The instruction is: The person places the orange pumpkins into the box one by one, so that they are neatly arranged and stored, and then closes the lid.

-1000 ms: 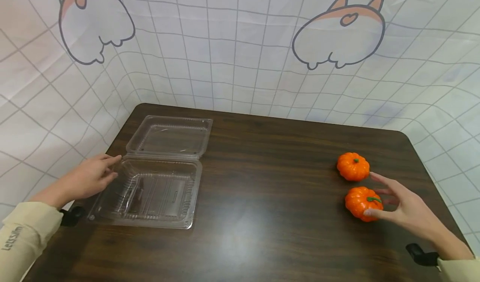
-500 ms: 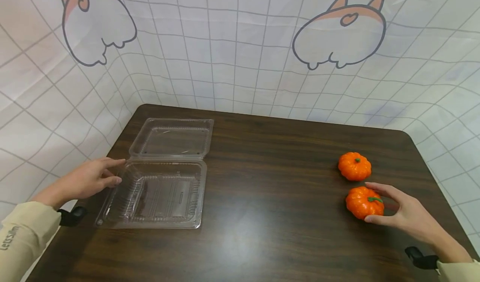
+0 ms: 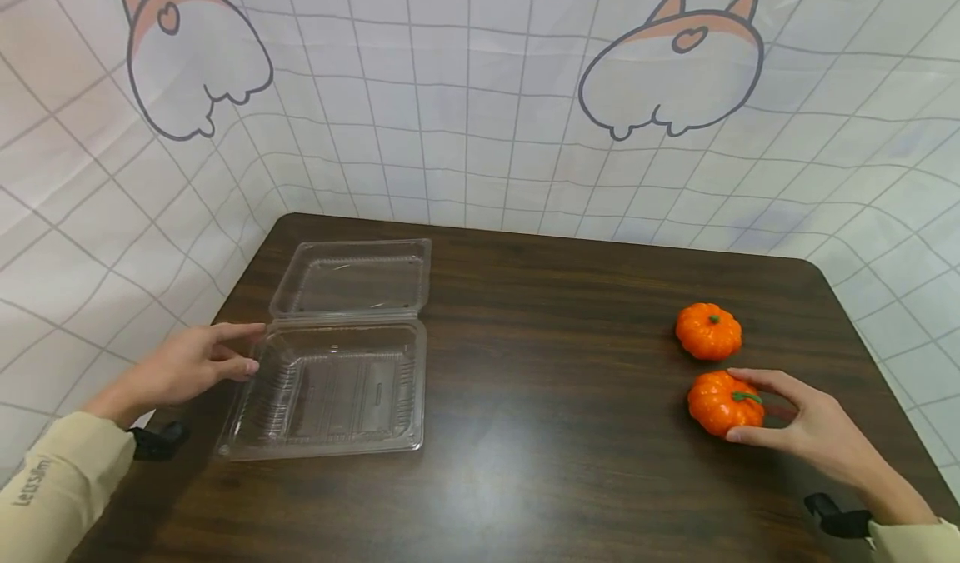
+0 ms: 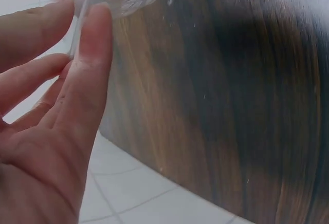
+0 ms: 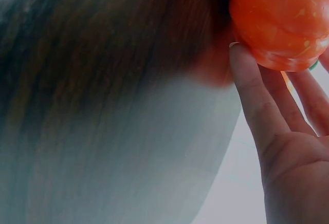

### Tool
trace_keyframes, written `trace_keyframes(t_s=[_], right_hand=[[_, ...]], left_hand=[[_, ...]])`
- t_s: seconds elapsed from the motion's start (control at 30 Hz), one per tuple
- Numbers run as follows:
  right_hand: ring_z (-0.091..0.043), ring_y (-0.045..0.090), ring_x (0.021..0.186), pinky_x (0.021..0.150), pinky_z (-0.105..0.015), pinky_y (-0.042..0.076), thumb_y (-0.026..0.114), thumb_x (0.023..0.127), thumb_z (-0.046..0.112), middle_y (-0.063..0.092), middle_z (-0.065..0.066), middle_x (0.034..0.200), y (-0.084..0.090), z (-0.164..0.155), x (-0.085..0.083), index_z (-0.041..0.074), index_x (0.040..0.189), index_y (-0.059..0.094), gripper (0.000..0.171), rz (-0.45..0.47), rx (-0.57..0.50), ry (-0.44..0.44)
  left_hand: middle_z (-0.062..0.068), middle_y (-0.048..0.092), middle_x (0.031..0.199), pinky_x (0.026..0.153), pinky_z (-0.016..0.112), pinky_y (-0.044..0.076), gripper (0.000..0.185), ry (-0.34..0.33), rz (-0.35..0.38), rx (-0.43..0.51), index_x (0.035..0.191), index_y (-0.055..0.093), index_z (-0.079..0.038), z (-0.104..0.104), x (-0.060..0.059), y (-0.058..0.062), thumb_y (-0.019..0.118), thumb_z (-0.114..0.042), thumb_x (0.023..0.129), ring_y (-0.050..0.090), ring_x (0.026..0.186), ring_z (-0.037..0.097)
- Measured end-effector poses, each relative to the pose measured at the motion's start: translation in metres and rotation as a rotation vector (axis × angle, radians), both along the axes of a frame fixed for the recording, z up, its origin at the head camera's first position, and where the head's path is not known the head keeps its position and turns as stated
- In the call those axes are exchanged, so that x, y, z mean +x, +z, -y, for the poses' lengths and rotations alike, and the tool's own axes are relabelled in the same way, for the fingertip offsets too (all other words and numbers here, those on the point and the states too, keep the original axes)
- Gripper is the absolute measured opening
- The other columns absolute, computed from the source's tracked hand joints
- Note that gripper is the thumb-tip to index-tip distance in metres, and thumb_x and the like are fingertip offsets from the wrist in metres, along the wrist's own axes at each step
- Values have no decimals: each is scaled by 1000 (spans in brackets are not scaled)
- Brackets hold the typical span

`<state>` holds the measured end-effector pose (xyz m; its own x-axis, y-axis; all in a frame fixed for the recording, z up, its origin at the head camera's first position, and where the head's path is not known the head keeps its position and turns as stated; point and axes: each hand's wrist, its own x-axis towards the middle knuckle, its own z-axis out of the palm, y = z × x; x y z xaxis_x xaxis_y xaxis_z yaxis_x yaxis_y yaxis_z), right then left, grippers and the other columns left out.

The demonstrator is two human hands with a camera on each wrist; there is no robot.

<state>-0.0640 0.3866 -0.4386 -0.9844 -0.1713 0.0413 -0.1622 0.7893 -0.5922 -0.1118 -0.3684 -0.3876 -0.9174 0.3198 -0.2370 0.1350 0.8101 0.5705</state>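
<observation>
A clear plastic clamshell container (image 3: 337, 446) lies unfolded on the left of the dark wooden table, its lid (image 3: 360, 276) spread behind the base. My left hand (image 3: 183, 367) pinches the left rim near the hinge; in the left wrist view the plastic edge (image 4: 82, 23) runs between thumb and fingers. On the right, my right hand (image 3: 821, 421) holds the nearer small orange pumpkin (image 3: 722, 403) from its right side, thumb in front and index finger behind. In the right wrist view the fingers reach along this pumpkin (image 5: 280, 21); part of it is out of frame.
A second orange pumpkin (image 3: 708, 331) sits just behind the held one, on the table (image 3: 540, 363). White grid-patterned cloth (image 3: 480, 113) with dog drawings hangs behind the table and along both sides. Black wrist cameras (image 3: 836, 517) sit below the hands.
The container has slid to the right along with my left hand. My right hand's fingers have come in around the nearer pumpkin, which has hardly moved.
</observation>
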Motion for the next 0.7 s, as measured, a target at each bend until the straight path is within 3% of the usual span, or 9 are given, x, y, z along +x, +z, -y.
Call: trace_keyframes(t_s=[0.2,0.4,0.6,0.7], right_hand=[[30,43,112,83,5,42,93,76,33,51,42,126,-2,0,-1,25,138,63,69,4,-28,-3],[30,41,113,83,6,41,92,77,33,51,43,125,0,0,-2,26,138,64,68,-4,-34,-17],[27,44,114,85,6,42,93,76,25,54,40,125,0,1,-4,21,138,65,68,-38,-80,-17],[24,49,115,87,5,44,94,75,18,58,35,126,0,2,-6,18,137,65,68,-55,-130,-16]], left_hand=[[28,58,145,83,32,62,66,36,4,80,154,42,4,-6,1,-7,68,-24,101,73,92,0],[24,60,146,92,44,61,66,64,36,116,157,41,-2,-12,0,-12,67,-28,101,73,98,1],[30,53,150,85,24,59,67,96,54,217,157,38,1,-19,0,-15,67,-22,101,75,95,5],[33,48,152,82,20,60,68,102,76,286,158,35,3,-22,-1,-16,66,-19,102,75,93,6]])
